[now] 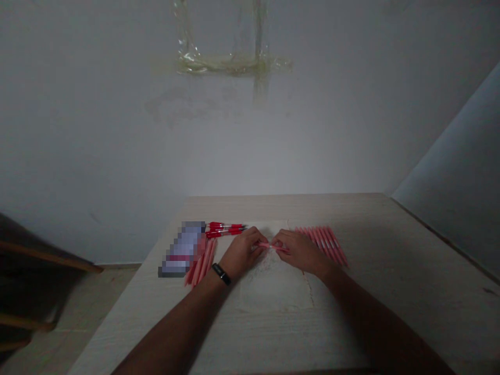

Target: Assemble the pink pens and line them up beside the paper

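Note:
Above the middle of the table, a slim pink pen (270,246) lies crosswise between my hands, with a pale patch at its middle. My left hand (246,250), below a black wristband, is closed with its fingertips pinching the left end. The right end is in the pinched fingers of my right hand (299,249). Beside my right hand, a row of several pink pens (326,242) lies side by side, partly hidden by that hand. To the left of my left hand is a loose bunch of pink pens (203,263). Several red pens (225,229) lie just beyond it.
A blurred-out flat rectangular object (183,250) lies at the left of the pens. The pale wooden table (273,333) meets a wall (332,130) with yellowed tape at the top. Dark wooden furniture (39,271) stands on the floor at the left.

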{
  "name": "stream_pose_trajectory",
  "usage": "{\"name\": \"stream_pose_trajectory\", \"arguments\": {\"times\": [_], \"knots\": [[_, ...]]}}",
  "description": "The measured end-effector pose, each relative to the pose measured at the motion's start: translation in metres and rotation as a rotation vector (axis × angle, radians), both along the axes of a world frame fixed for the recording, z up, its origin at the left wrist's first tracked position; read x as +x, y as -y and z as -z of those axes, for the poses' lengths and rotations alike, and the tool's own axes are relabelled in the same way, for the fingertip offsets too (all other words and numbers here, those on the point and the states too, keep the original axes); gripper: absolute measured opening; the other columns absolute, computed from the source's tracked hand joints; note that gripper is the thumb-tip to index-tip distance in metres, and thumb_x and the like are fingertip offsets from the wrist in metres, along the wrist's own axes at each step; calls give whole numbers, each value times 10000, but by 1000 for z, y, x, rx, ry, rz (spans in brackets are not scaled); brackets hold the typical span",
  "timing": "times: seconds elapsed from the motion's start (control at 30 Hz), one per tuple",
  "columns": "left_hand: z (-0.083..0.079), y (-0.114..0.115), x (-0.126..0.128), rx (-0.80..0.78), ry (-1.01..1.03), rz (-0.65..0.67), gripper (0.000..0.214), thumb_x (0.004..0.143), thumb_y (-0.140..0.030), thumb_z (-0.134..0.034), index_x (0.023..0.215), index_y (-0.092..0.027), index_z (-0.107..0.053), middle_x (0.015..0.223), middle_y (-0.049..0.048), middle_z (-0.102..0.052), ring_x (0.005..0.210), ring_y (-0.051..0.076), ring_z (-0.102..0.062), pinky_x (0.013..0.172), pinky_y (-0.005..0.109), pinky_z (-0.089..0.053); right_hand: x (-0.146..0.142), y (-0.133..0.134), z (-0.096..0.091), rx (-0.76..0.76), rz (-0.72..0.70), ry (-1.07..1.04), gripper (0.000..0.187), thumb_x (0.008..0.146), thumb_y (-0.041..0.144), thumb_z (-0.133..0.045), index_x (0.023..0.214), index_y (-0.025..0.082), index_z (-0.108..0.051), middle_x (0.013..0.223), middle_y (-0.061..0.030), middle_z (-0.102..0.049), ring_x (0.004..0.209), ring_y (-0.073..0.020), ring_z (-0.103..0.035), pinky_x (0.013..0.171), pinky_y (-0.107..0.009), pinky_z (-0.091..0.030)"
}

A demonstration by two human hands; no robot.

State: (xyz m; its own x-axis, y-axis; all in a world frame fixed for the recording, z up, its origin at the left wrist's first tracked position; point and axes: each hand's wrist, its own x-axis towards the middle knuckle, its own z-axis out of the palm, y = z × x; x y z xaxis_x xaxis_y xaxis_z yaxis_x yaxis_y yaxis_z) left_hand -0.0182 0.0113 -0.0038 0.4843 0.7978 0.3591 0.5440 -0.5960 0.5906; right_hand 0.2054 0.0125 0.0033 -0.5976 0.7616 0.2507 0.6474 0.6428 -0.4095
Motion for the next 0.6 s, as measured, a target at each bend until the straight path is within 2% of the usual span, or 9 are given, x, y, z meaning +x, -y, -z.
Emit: {"name": "stream_pose_trajectory", "arguments": {"times": [0.3,0.6], "knots": [[0,-1,-1,25,-23,-37,109,871,-170,-609,955,-190,-675,921,46,-645,852,168,-593,765,278,-448,2,2,0,-48,-47,48,350,839,108,-560,1151,244,-644,1090,-26,-670,1014,-182,-608,901,-276,-416],[0,-3,-4,29,-13,-236,147,893,-242,-586,979,-168,-678,893,56,-702,809,174,-628,740,292,-469,9,-4,-1,-4,158,99,297,790,86,-564,1045,210,-651,975,-32,-693,872,-181,-617,770,-261,-395]]}}
